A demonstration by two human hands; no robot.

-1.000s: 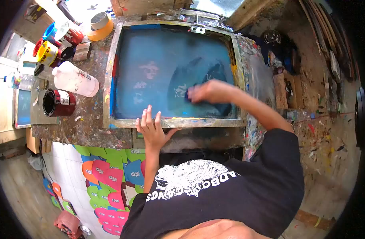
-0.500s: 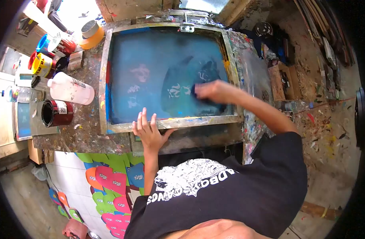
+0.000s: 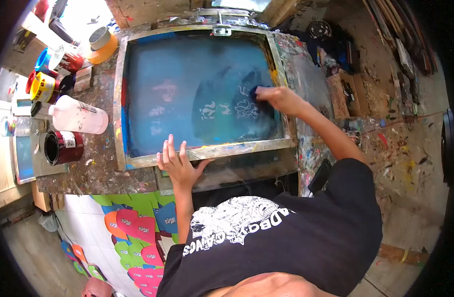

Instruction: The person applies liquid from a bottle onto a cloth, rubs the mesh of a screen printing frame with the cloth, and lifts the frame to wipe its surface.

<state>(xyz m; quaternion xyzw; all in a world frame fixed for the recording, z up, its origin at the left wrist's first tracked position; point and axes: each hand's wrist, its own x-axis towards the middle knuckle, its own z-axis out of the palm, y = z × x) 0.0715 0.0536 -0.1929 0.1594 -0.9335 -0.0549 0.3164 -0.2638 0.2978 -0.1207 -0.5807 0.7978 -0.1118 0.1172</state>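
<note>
A wooden-framed screen (image 3: pixel 157 64) with blue mesh lies on the paint-stained bench, a dark wet patch and pale printed shapes showing on its right half. My left hand (image 3: pixel 179 166) rests on the frame's near edge, fingers spread, holding nothing. Over the right part of the mesh, my right hand (image 3: pixel 281 101) is closed round a small dark cloth (image 3: pixel 256 92) that touches the mesh. A metal clamp (image 3: pixel 221 30) sits at the frame's far edge.
Left of the screen stand a pink-white bottle (image 3: pixel 79 115), an open dark-red can (image 3: pixel 63 147), several paint cans and tape rolls (image 3: pixel 102 44). Colourful printed pieces (image 3: pixel 133 223) lie below the bench. An open cardboard box (image 3: pixel 349 96) is at right.
My right hand has moved right and up across the mesh with the dark cloth, and more pale line shapes show there. My left hand stays on the frame; the whole view has shifted slightly.
</note>
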